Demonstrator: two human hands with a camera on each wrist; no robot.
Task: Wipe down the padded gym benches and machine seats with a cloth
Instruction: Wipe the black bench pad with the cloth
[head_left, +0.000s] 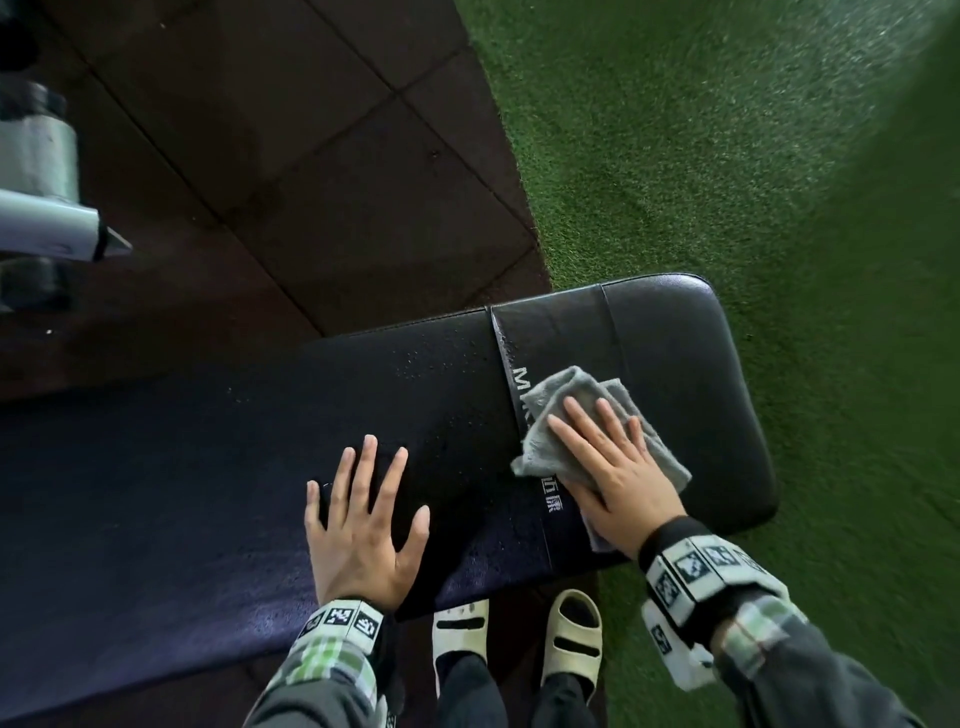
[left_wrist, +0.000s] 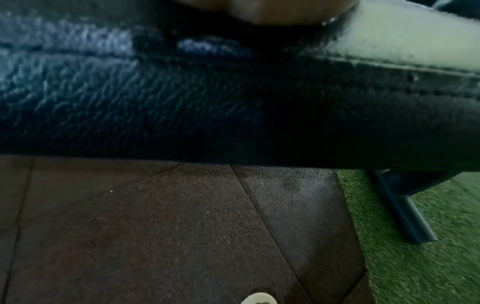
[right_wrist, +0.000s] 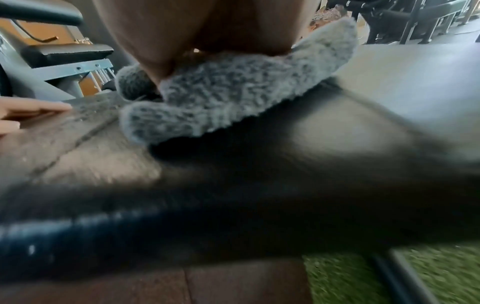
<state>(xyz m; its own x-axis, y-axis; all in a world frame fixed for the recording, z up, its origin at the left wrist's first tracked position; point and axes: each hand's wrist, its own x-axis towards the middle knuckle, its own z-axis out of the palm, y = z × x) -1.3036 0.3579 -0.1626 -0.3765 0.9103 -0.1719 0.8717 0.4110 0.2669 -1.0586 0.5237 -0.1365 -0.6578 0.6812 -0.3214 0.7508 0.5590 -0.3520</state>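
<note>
cloth (head_left: 597, 415) under right hand (head_left: 618, 467), on bench (head_left: 415, 405)

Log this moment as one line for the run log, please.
step: wiping bench | right hand: flat on grey cloth | left hand: flat on bench pad | pad: droplets left of cloth

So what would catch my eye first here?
Probably the grey cloth, pressed flat under the right hand near the end of the black bench. The left hand lies spread on the pad beside it, where water droplets speckle the surface. Behind, bright green turf meets dark floor tiles.
</note>
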